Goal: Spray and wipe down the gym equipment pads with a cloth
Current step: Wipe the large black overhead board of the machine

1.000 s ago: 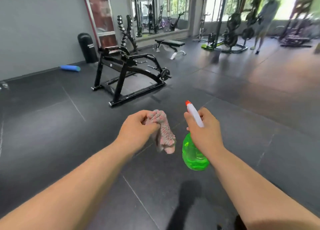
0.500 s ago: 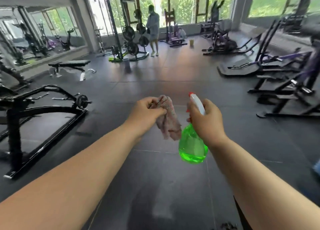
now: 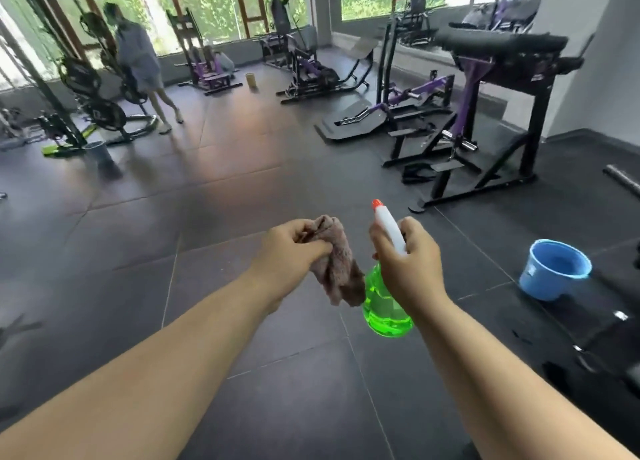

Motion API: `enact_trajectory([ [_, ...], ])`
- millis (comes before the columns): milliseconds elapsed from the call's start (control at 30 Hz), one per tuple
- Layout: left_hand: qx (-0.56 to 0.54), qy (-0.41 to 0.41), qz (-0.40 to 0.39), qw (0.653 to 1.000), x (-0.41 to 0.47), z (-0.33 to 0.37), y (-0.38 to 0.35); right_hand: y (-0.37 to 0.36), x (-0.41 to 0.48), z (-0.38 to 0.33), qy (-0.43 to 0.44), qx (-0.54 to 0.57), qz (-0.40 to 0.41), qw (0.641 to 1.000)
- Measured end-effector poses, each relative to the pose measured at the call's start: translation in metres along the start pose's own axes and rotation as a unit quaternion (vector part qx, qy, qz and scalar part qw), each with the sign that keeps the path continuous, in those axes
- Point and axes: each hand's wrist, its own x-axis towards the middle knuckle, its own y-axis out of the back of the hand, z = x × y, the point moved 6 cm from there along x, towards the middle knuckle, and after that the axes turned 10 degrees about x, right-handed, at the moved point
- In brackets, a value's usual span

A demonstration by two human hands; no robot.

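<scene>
Head view: risk first. Blue bucket (image 3: 554, 269) on floor at 3 o'clock, easy for you to kick heading to padded bench (image 3: 498, 44) at 1 o'clock. Spraying from here likely wets floor only; pad well apart. Your left hand (image 3: 291, 248) clamps bunched cloth (image 3: 337, 269), centre frame. Your right hand (image 3: 410, 262) wraps green spray bottle (image 3: 386, 307) neck, nozzle up, both arms outstretched.

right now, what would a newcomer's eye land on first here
The bright green spray bottle in the right hand, mid-frame, beside the pinkish cloth gripped by the left hand. Then the blue bucket on the dark floor at the right edge.
</scene>
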Motion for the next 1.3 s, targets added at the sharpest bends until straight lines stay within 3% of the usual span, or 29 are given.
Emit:
enact_trajectory([
  [300, 0.054, -0.057, -0.144, 0.986, 0.210, 0.004, -0.084, 0.011, 0.162, 0.095, -0.087, -0.059, 0.067, 0.992],
  [533, 0.066, -0.092, -0.261, 0.959, 0.354, 0.044, -0.187, 0.054, 0.270, 0.139, -0.126, -0.037, 0.206, 0.970],
  [633, 0.077, -0.114, -0.325, 0.936, 0.397, 0.072, -0.264, 0.101, 0.313, 0.168, -0.154, -0.024, 0.267, 0.951],
  [800, 0.079, -0.128, -0.370, 0.917, 0.456, 0.108, -0.394, 0.179, 0.377, 0.227, -0.199, -0.044, 0.298, 0.932],
  [1000, 0.102, -0.135, -0.404, 0.899, 0.523, 0.140, -0.569, 0.285, 0.464, 0.286, -0.206, -0.067, 0.373, 0.902],
  [1300, 0.160, -0.133, -0.460, 0.863, 0.585, 0.154, -0.763, 0.387, 0.538, 0.380, -0.257, -0.077, 0.478, 0.837],
])
